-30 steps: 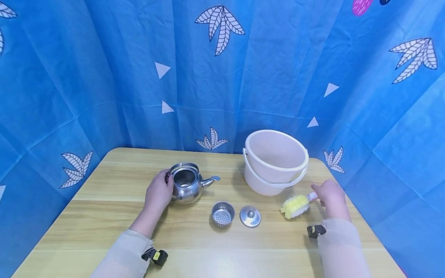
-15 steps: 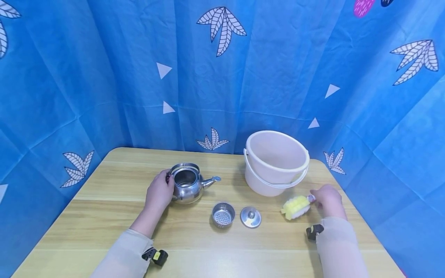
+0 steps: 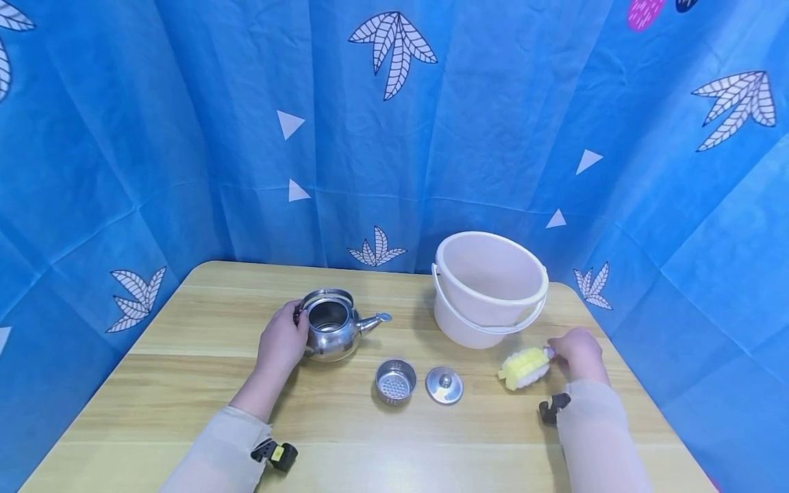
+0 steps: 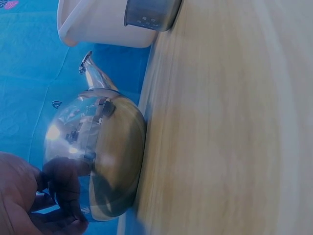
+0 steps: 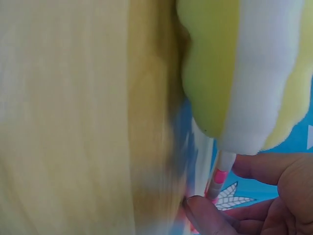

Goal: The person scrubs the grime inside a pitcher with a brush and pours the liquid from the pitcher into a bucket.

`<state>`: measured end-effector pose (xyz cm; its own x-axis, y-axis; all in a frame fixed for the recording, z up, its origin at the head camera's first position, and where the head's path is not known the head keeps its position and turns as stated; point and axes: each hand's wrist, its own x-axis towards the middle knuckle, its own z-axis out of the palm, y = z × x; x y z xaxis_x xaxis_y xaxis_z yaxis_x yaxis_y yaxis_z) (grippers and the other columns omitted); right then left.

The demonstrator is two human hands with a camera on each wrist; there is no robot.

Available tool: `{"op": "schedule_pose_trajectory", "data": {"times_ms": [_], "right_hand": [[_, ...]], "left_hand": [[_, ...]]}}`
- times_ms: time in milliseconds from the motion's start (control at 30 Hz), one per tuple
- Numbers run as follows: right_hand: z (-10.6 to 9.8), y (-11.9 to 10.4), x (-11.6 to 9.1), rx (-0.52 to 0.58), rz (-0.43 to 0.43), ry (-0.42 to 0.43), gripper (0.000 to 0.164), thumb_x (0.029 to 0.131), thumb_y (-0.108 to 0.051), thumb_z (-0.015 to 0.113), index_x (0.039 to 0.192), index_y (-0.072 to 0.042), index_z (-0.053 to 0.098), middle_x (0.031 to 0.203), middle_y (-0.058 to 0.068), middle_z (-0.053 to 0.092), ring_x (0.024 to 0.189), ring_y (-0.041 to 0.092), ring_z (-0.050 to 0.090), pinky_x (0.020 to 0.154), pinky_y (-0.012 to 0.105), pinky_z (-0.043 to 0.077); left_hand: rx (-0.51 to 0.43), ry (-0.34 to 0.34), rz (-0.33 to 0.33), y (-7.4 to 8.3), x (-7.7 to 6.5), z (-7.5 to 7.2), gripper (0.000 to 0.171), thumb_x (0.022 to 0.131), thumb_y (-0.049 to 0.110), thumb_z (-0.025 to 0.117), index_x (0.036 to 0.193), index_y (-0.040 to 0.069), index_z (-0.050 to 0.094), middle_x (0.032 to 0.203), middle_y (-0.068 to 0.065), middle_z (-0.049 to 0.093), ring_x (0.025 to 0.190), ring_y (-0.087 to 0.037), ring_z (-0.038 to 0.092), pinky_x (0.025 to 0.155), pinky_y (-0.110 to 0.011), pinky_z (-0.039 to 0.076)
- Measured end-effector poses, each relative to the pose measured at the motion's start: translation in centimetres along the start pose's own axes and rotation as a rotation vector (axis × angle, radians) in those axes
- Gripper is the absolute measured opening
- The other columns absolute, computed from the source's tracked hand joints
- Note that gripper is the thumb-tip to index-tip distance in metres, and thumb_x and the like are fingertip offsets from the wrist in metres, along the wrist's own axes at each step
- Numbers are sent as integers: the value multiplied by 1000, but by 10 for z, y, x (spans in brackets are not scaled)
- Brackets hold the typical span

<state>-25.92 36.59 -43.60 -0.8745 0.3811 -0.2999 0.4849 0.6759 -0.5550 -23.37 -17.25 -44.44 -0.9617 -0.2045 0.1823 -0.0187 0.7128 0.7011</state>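
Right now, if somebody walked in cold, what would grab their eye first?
Most likely the blue leaf-print curtain, filling the background behind the wooden table. Next, probably the white bucket towards the table's far right, with the yellow-and-white sponge brush nearer the camera, held by the right grip. On the left side, the shiny steel teapot stands lidless, held by the left grip.

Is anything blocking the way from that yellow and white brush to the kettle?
Nothing visible does: the straight path from brush to kettle runs between the bucket, farther back, and the strainer cup and lid, nearer the person.
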Motion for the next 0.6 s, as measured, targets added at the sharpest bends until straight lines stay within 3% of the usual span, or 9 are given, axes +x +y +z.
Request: {"op": "schedule_pose_trajectory", "data": {"times_ms": [233, 600], "right_hand": [[3, 1, 9, 181, 62, -8, 37, 94, -12, 63, 114, 19, 56, 85, 21, 63, 65, 20, 68, 65, 31, 60], [5, 1, 8, 186, 41, 29, 43, 93, -12, 65, 118, 20, 51, 73, 14, 66, 60, 16, 67, 63, 30, 59]], "left_hand": [[-4, 5, 1, 1, 0, -1, 45, 105, 22, 43, 139, -7, 50, 133, -31, 56, 123, -48, 54, 102, -60, 44], [3, 6, 8, 2, -1, -2, 43, 105, 21, 45, 138, -7, 51, 131, -32, 57, 122, -48, 55, 102, -60, 44]]}}
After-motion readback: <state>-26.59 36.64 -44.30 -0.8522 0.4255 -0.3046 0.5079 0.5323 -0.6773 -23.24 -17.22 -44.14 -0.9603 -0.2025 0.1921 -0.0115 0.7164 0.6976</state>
